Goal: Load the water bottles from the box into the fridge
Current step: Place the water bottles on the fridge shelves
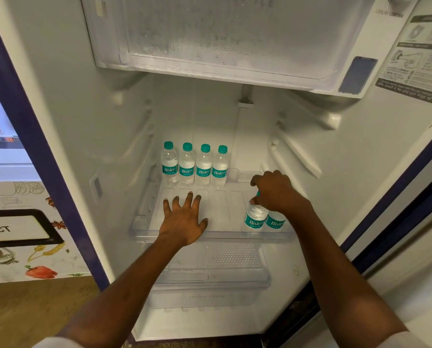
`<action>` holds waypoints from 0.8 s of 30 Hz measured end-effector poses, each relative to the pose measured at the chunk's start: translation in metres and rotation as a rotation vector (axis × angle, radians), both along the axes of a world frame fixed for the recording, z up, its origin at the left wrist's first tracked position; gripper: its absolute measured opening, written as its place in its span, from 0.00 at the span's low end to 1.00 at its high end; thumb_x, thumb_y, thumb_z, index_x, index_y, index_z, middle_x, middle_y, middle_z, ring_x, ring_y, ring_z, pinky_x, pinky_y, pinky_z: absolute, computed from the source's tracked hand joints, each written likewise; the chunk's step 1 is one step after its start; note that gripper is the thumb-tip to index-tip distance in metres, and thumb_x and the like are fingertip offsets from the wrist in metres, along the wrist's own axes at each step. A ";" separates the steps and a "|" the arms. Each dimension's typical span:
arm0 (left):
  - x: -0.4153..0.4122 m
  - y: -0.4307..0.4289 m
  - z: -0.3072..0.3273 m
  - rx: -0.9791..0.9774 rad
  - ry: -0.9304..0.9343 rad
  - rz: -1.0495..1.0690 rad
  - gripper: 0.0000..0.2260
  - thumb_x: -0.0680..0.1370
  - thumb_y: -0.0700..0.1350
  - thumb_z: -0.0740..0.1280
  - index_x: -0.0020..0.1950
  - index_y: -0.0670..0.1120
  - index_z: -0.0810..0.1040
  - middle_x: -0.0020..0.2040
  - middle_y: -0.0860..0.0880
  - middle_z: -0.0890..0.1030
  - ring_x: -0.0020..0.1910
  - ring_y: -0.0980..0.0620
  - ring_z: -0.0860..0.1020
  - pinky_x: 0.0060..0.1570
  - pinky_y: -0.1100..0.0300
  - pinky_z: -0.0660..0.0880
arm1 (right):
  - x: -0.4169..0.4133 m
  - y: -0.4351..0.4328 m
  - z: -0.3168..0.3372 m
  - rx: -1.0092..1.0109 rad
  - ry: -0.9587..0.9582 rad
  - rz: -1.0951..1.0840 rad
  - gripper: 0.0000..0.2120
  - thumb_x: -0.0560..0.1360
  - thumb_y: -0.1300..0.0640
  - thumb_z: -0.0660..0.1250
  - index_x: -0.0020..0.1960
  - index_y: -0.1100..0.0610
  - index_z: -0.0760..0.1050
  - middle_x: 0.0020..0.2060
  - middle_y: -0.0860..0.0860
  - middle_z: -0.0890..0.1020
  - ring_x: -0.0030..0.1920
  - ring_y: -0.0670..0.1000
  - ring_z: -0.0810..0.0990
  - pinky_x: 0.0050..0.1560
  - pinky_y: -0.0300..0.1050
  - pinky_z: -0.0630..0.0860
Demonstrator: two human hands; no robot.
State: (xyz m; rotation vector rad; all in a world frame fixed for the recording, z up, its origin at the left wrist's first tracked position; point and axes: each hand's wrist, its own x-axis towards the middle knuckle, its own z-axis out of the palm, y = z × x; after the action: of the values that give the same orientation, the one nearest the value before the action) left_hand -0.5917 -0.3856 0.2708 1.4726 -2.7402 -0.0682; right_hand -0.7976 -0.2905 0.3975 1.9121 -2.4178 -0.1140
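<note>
Several small water bottles (195,165) with teal caps and teal labels stand upright in a row at the back left of the clear fridge shelf (217,209). My right hand (277,190) is closed over the tops of two more water bottles (255,218) standing at the shelf's front right. My left hand (183,219) lies flat on the shelf's front left, fingers spread, holding nothing. The box is out of view.
The frosted freezer compartment (222,38) hangs above the shelf. A clear vegetable drawer (210,280) sits below it. The open fridge's blue edge (34,146) runs down the left, with a patterned panel (21,247) and wooden floor beyond.
</note>
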 end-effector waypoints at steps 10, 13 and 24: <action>0.000 0.002 0.002 -0.015 -0.014 0.009 0.33 0.78 0.66 0.50 0.78 0.51 0.49 0.79 0.44 0.52 0.76 0.38 0.52 0.71 0.36 0.46 | 0.030 -0.107 0.006 -0.144 -0.115 0.064 0.27 0.76 0.51 0.68 0.71 0.57 0.66 0.66 0.58 0.69 0.62 0.58 0.72 0.62 0.49 0.72; 0.001 0.004 0.003 -0.018 -0.019 -0.006 0.31 0.78 0.65 0.51 0.77 0.51 0.51 0.78 0.44 0.56 0.76 0.39 0.54 0.72 0.36 0.48 | 0.028 -0.136 0.000 -0.143 -0.070 0.054 0.27 0.76 0.54 0.68 0.72 0.56 0.63 0.69 0.59 0.65 0.66 0.60 0.69 0.63 0.51 0.71; 0.002 0.004 0.006 -0.007 -0.001 -0.018 0.29 0.79 0.62 0.53 0.76 0.50 0.55 0.76 0.44 0.61 0.75 0.39 0.56 0.72 0.36 0.49 | -0.002 -0.168 -0.022 -0.095 -0.084 0.080 0.27 0.77 0.63 0.65 0.73 0.58 0.61 0.66 0.59 0.71 0.63 0.60 0.72 0.62 0.54 0.74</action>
State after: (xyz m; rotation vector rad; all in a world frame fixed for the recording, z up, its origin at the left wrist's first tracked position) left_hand -0.5895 -0.3813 0.2763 1.4468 -2.7523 -0.0578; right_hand -0.7991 -0.4584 0.3755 2.0064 -2.3459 0.0849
